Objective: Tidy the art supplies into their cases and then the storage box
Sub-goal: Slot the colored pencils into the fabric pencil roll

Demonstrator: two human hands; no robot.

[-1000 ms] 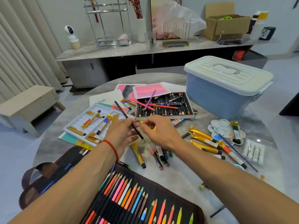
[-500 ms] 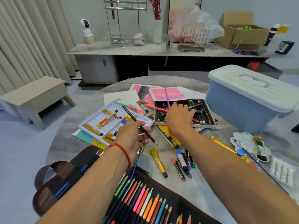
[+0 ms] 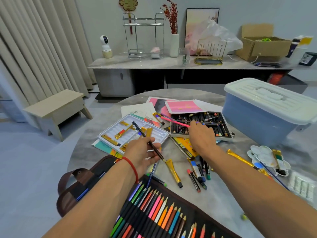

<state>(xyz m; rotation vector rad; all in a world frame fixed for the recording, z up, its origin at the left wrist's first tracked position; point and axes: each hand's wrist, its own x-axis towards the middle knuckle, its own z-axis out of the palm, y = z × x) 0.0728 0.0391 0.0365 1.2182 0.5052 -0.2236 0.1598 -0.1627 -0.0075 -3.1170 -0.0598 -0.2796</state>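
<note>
Your left hand [image 3: 143,152] grips a dark pencil [image 3: 147,140], with the fingers curled round its middle. The pencil lies on a slant, its far end over the white paint tray [image 3: 161,133] and its near end pointing down toward your right, close to a gold paint tube [image 3: 173,170] on the tabletop [image 3: 89,134].

Your right hand [image 3: 201,136] is stretched forward to the box of oil pastels [image 3: 223,129]. Its fingertips rest at the front left part of this box, touching a pink pencil [image 3: 175,121]. I cannot tell if the fingers already pinch the pink pencil or only touch it, because the back of the hand hides them.

The relation that matters is this one: the pink pencil lies across the left edge of the pastel box, and its long axis runs from the upper left to the lower right, so its right end comes straight under your right fingertips. The free end points away to the left, toward the papers [image 3: 137,109]. The right hand is clearly the nearer one; the left hand is well apart from it and already busy.

The roll-up pencil case [image 3: 192,212] lies open near your body, below both hands, with many coloured pencils in its loops. In my judgement, both pencils belong there. The blue storage box [image 3: 253,117] stands at the right with its lid closed.
</note>
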